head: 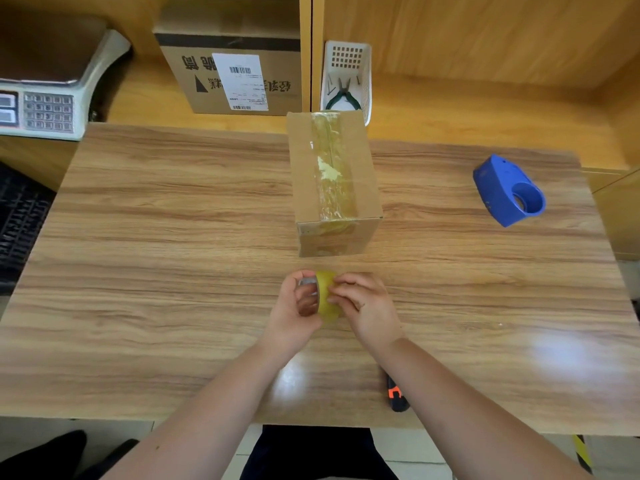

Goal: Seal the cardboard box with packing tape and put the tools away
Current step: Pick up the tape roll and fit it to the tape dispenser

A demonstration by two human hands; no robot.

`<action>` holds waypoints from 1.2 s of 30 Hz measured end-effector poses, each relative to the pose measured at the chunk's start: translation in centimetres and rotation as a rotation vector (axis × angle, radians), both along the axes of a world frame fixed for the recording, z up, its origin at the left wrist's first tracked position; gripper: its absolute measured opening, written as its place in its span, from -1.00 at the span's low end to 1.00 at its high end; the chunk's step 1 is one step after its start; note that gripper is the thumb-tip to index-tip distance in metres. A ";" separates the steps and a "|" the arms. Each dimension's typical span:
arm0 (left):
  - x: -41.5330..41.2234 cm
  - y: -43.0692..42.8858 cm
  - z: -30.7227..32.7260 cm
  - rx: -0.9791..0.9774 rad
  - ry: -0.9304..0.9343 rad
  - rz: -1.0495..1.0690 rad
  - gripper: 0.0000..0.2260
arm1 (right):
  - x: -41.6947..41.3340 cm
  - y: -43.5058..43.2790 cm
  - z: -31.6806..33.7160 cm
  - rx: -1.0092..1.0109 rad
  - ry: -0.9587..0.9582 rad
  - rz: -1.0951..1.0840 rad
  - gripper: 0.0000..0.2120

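A small cardboard box (360, 174) stands on the wooden table (173, 237), a strip of clear tape running along its top seam and down the near face. Just in front of it I hold a yellowish roll of packing tape (327, 299) between both hands. My left hand (294, 313) grips the roll's left side with fingers in its core. My right hand (367, 306) presses fingertips on the roll's outer face. A blue tape dispenser (507, 190) lies on the table to the right, apart from the box. A black and orange knife (396, 396) lies near the front edge, partly under my right forearm.
A white basket (348, 57) holding pliers stands behind the box on the shelf. A larger labelled carton (232, 77) sits on the shelf at back. A weighing scale (45, 95) stands at back left. A black crate (17, 216) sits left of the table.
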State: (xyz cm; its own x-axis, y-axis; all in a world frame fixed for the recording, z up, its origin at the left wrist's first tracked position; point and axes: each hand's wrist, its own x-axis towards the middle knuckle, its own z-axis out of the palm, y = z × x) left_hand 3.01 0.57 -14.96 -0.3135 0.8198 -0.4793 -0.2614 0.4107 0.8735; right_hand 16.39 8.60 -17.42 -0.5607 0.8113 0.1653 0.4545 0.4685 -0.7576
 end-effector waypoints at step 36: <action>-1.9 5.6 17.1 0.243 0.727 -0.322 -0.36 | -2.3 7.2 22.0 0.217 -0.074 0.169 -0.96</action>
State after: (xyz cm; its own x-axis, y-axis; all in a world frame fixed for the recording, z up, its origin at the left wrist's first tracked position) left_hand 1.14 6.21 2.12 -0.2086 0.9769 -0.0456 0.5010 0.1468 0.8529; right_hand 14.06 15.83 4.56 -0.7020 0.6553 0.2789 0.4063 0.6902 -0.5988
